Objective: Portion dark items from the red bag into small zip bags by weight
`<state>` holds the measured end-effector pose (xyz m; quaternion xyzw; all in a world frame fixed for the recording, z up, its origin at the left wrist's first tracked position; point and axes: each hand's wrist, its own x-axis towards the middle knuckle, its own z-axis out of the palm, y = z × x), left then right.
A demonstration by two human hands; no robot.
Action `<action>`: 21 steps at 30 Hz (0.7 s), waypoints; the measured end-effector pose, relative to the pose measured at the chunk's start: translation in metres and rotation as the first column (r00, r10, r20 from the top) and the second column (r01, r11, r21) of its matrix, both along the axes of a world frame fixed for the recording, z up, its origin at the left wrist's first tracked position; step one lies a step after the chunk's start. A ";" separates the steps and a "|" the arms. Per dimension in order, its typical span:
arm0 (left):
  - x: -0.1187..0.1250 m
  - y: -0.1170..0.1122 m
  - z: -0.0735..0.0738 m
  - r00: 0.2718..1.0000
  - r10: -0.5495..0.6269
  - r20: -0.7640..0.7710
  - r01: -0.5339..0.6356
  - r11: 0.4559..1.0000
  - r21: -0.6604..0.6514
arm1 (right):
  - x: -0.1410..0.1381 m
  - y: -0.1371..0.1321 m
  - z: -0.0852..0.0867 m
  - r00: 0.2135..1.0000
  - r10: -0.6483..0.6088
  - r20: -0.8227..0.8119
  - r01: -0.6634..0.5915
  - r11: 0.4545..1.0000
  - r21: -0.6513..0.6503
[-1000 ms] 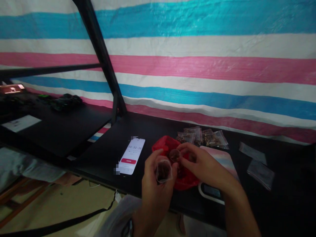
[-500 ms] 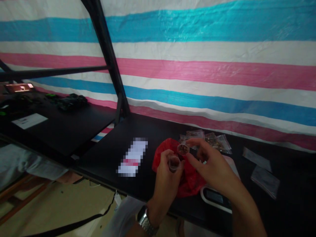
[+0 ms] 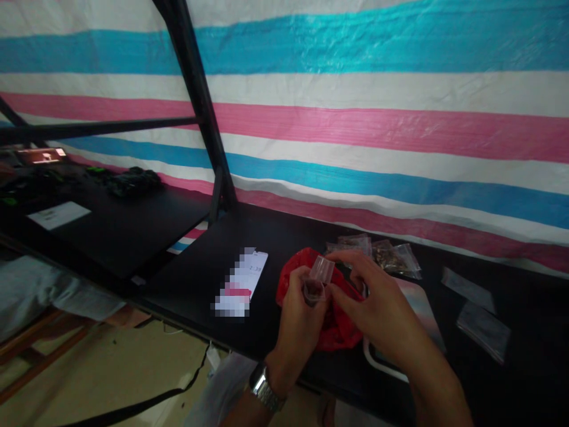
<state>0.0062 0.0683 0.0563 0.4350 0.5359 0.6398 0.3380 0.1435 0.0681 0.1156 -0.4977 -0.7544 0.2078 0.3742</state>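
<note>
My left hand point(image 3: 300, 317) is closed round a small clear bag point(image 3: 313, 290) with dark brown bits inside, its mouth held open and facing up. My right hand point(image 3: 373, 302) pinches a small clear plastic cup point(image 3: 323, 270) and tilts it over the bag's mouth. Both hands hover above a red plastic bag point(image 3: 335, 323) lying on the black table point(image 3: 284, 237). A wristwatch point(image 3: 265, 388) sits on my left wrist.
A phone point(image 3: 242, 281) lies left of the red bag. A white scale point(image 3: 415, 311) sits under my right forearm. Several filled small bags point(image 3: 386, 252) lie behind it, and empty clear bags point(image 3: 482, 323) lie at right. A black frame post point(image 3: 195, 101) stands at back left.
My right hand has brought the cup down from upright to tilted over the small bag's mouth. The left hand lifted the bag slightly. The view shifted a little.
</note>
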 end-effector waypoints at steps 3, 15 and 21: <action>-0.003 -0.002 -0.006 1.000 -0.018 0.013 0.018 0.999 0.042 | 0.004 0.003 -0.002 0.998 -0.061 -0.024 0.062 0.998 0.033; -0.019 -0.046 -0.009 0.996 -0.008 -0.088 0.010 1.000 0.022 | 0.000 0.010 -0.035 0.976 0.091 0.196 -0.020 0.940 -0.340; -0.008 -0.051 -0.030 1.000 -0.007 -0.005 0.007 0.994 -0.111 | 0.002 0.007 -0.033 0.976 0.139 0.165 -0.065 0.920 -0.387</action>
